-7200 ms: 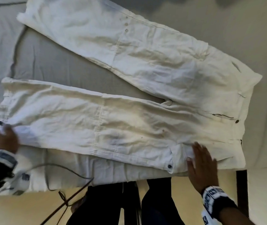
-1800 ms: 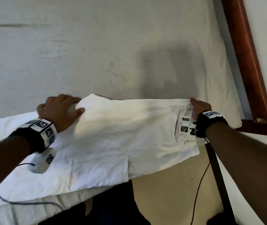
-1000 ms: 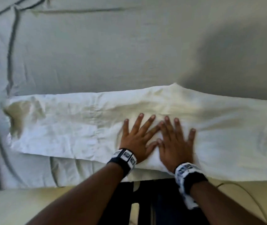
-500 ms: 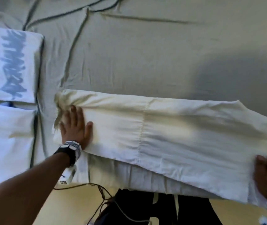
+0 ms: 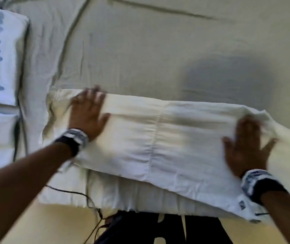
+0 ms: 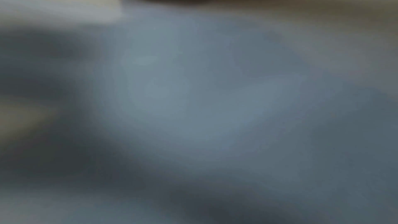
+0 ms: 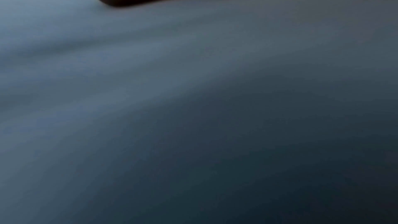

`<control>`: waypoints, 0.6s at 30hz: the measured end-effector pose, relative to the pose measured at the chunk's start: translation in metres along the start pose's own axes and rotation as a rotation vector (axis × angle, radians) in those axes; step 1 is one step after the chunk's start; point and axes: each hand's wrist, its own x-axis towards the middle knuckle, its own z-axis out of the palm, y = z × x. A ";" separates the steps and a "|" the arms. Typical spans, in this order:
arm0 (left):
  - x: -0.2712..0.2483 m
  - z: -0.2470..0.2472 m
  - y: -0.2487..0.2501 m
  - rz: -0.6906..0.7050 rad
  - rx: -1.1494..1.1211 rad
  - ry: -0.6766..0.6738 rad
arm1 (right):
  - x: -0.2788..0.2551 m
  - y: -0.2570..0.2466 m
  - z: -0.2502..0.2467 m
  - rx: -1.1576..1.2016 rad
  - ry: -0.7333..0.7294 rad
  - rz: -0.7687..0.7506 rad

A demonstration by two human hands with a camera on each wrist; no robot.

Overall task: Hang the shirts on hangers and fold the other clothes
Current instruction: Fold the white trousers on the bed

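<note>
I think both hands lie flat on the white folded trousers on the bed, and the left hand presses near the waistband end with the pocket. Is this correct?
Not quite. In the head view both hands do lie flat on the white folded trousers, but the left hand presses near the hem end. The right hand is toward the other end.

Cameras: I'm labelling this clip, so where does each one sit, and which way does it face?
Head: on the head, looking down at the white trousers on the bed; both forearms, left hand and right hand flat on them.
Left wrist: low over blurred cloth; the hand's edge at the top.
Right wrist: the same, darker.
Shared: both wrist views show pale cloth close up.
</note>
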 end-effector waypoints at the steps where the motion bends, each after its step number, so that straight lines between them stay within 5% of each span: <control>1: -0.010 -0.005 -0.032 -0.051 -0.011 -0.001 | 0.001 0.036 -0.008 0.022 0.008 0.122; 3: -0.026 -0.014 -0.070 -0.064 0.028 -0.099 | 0.007 0.090 -0.025 0.053 0.031 0.268; 6: -0.032 -0.016 -0.060 -0.158 0.007 -0.111 | 0.022 0.126 -0.044 0.120 0.026 0.462; 9: -0.032 -0.026 -0.008 -0.261 -0.094 -0.058 | 0.016 0.110 -0.052 0.082 0.063 0.401; 14: -0.033 0.000 0.203 0.210 -0.150 -0.060 | -0.026 0.042 -0.026 -0.091 -0.155 -0.249; 16: -0.040 0.006 0.254 0.442 -0.143 -0.067 | -0.034 0.048 -0.021 -0.100 -0.155 -0.318; 17: -0.049 -0.016 0.225 0.478 -0.101 -0.116 | -0.034 0.063 -0.021 -0.121 -0.121 -0.281; 18: -0.048 0.016 0.275 0.580 -0.017 -0.138 | -0.030 0.086 -0.025 -0.119 -0.109 -0.201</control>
